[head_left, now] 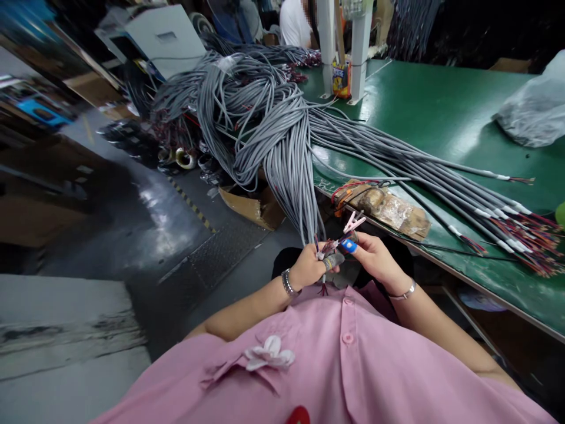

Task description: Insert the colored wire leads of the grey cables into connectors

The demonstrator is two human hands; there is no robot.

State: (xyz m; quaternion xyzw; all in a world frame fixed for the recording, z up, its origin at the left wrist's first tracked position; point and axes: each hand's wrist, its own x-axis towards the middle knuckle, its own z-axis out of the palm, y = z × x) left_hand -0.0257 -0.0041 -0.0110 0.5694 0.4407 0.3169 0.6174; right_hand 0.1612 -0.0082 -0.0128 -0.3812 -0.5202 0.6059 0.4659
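My left hand (308, 267), a grey cover on one finger, is closed around the stripped end of a grey cable; thin coloured wires (323, 290) hang below it. My right hand (377, 259), with blue tape on the thumb, pinches the thin dark and red wires (334, 245) that stretch between both hands. Just above the right fingertips is a small pale pink clip (354, 222); whether the hand touches it I cannot tell. Long grey cables (293, 159) drape off the table edge down towards my left hand.
On the green table (410, 100), more grey cables (397, 153) lie with stripped ends to the right. A worn wooden block (404, 215) sits at the near edge. White posts (359, 65), a plastic bag (536, 109), a cardboard box (253, 206) below and a person (295, 23) behind also show.
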